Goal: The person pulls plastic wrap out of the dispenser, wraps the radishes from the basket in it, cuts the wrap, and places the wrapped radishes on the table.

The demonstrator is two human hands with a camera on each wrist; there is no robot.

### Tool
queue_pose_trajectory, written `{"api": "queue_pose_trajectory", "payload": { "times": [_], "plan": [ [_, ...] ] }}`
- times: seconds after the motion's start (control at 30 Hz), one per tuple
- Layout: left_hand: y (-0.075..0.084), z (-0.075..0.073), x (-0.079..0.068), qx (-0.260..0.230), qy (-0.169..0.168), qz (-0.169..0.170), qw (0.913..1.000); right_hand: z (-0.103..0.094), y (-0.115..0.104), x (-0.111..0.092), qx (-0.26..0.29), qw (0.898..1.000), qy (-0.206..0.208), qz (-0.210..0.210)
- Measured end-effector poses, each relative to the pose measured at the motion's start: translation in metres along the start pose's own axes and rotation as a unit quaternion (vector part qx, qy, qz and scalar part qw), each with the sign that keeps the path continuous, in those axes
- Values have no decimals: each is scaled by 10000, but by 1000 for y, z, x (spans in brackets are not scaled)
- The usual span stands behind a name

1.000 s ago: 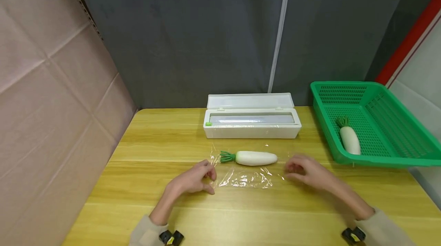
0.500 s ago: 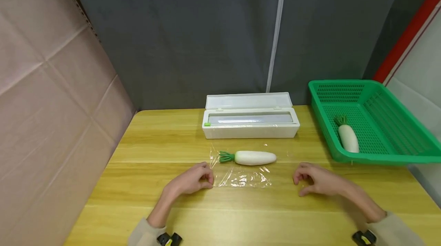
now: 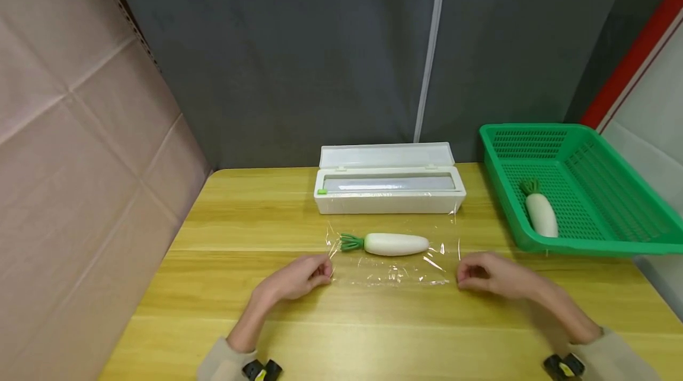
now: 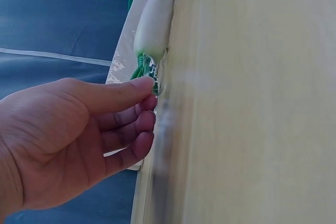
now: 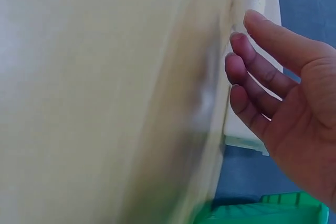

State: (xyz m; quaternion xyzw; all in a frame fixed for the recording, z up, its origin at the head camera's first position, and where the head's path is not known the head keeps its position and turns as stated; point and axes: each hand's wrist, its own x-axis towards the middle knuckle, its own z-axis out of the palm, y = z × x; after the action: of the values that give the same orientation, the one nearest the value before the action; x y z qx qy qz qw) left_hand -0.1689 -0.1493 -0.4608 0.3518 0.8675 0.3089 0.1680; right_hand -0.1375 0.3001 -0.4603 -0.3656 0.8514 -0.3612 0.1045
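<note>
Here, in the head view, we see the left hand (image 3: 296, 277) and the right hand (image 3: 493, 276) in the lower middle of the frame, each gripping narrowly, thumb and fingers pinched on a near corner of a clear film (image 3: 395, 274). Between and just beyond them lies a white radish (image 3: 396, 245), on its side within the spread of film, its green leaves toward the left of the frame. Above it, at the centre, we find a white dispenser (image 3: 389, 206) with its lid raised, standing on the wooden table (image 3: 373, 333). At the right of the frame a green basket (image 3: 504, 209) holds a second radish (image 3: 541, 215); a dark curtain (image 3: 267, 73) fills the upper background. In the left wrist view, we see the left hand come in from the left edge, thumb and forefinger tips together just in front of the radish's leaves; its white body points to the top of the frame. In the right wrist view, the right hand is at the right, thumb and forefinger tips close; we cannot make out the film between them there. The basket shows at lower right.
</note>
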Motion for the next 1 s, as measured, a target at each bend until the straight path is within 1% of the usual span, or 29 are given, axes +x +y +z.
{"api": "queue_pose_trajectory", "payload": {
  "times": [0.33, 0.53, 0.77, 1.0],
  "plan": [
    [9, -9, -4, 115, 88, -185, 9997, -13, -6, -1, 91, 9998, 125, 157],
    [13, -15, -5, 116, 224, -138, 9996, -19, -10, 0, 158, 9994, 277, 111],
    [18, -24, -5, 220, 421, -77, 9988, -28, -14, 3, -30, 9990, 449, 9],
    [20, -32, 2, 392, 762, -103, 9963, -36, -15, 8, -319, 9972, 650, 197]
  ]
}}
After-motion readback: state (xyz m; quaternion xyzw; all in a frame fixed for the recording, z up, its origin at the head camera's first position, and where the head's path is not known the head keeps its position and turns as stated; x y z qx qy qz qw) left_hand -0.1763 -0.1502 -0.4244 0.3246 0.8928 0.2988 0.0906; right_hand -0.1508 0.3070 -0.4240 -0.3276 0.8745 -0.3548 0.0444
